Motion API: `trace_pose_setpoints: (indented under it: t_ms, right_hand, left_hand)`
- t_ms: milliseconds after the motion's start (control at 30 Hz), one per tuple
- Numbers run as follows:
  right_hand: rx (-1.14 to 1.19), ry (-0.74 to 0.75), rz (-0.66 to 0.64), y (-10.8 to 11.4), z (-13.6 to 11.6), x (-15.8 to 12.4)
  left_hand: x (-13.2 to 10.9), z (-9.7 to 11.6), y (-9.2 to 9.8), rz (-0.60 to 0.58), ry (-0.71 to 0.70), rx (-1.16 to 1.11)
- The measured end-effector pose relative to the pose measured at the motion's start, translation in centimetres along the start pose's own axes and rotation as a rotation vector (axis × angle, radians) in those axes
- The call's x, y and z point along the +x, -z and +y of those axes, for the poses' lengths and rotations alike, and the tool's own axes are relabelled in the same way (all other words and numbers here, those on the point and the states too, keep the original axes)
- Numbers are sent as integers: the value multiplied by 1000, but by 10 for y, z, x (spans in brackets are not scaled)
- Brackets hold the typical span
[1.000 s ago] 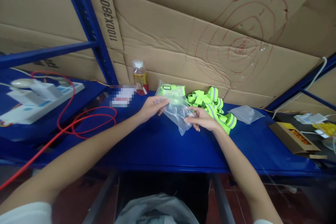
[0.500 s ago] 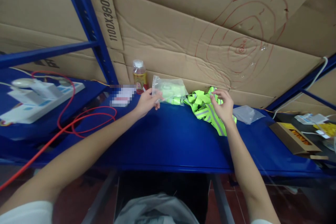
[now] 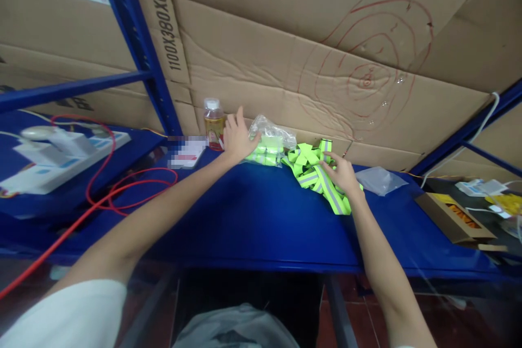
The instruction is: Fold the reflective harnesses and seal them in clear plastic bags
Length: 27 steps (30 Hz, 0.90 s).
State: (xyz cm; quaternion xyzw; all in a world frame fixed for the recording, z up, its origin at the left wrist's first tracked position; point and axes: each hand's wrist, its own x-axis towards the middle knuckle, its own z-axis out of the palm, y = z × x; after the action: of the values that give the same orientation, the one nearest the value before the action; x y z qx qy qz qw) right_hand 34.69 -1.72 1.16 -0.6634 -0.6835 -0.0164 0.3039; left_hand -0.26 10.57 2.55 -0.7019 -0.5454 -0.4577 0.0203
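Observation:
My left hand (image 3: 240,137) is open with its fingers spread. It is beside a clear plastic bag (image 3: 274,129) with fluorescent yellow-green strips folded inside, its thumb near the bag's left edge. To the right, a loose tangle of yellow-green reflective straps (image 3: 309,178) with grey bands lies on the blue table (image 3: 261,217). The fingers of my right hand (image 3: 341,172) are closed on these straps at their right side, and the hand hides part of them. An empty-looking clear bag (image 3: 381,180) lies flat just right of that hand.
A bottle (image 3: 212,125) with a white cap stands left of my left hand, against the cardboard (image 3: 244,54). Farther left are a blurred-out card (image 3: 191,153), a red cable (image 3: 104,201) and a white power strip (image 3: 61,166). An open cardboard box (image 3: 452,220) sits at the right.
My left hand has let go of the plastic bag and spread its fingers upward. The bag's top has folded back. My right hand has lowered slightly onto the straps.

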Motion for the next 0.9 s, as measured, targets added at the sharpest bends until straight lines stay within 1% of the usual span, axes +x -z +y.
trace_pose_setpoints:
  t_ms: [33, 67, 133, 200, 233, 300, 367, 433, 467, 500, 533, 567, 600, 667, 700, 733, 767, 800, 833, 900]
  right_hand:
    - [19, 30, 19, -1, -3, 0]
    - [40, 54, 36, -3, -7, 0]
    - [100, 92, 58, -8, -17, 0]
    - [226, 131, 70, -14, -27, 0]
    - [329, 136, 85, -16, -32, -1]
    - [610, 100, 116, -17, -43, -2]
    - [925, 25, 123, -13, -55, -5]
    - [1171, -23, 81, -6, -64, -11]
    - [1255, -29, 34, -3, -68, -14]
    - [1321, -23, -28, -1, -71, -18]
    - [1369, -2, -117, 0, -74, -23]
    - [1398, 33, -245, 0, -77, -27]
    - [1404, 81, -417, -1, -81, -31]
    - [1332, 194, -839, -4, -89, -38]
    - [1256, 243, -1033, -5, -93, -40]
    - [1164, 280, -1177, -7, -96, -41]
    - [1072, 300, -1248, -8, -98, -42]
    - [988, 303, -1243, -9, -98, -42]
    - [914, 289, -1179, -10, -97, -41]
    - [780, 239, -976, -12, -88, -37]
  left_hand:
    - [-9, -1, 3, 37, -55, -22]
    - [-20, -2, 7, 41, -136, -43]
    - [-45, -7, 14, -38, -345, -65]
    - [-69, -12, 19, -130, -524, -73]
    - [-79, -14, 21, -168, -589, -89]
    - [-93, -15, 23, -258, -706, -123]
    - [-99, -12, 23, -306, -755, -162]
    - [-103, -5, 22, -310, -719, -228]
    - [-105, -2, 21, -306, -680, -274]
    - [-107, 2, 20, -303, -637, -323]
    - [-111, 4, 19, -307, -592, -366]
    - [-114, 6, 18, -318, -543, -396]
    - [-118, 7, 18, -346, -497, -416]
    - [-124, 7, 19, -452, -441, -429]
    - [-125, 7, 19, -513, -445, -434]
    - [-126, 6, 20, -565, -468, -450]
    - [-125, 5, 21, -591, -490, -480]
    - [-124, 4, 21, -594, -486, -524]
    - [-122, 3, 20, -578, -454, -575]
    - [-119, 3, 18, -545, -341, -667]
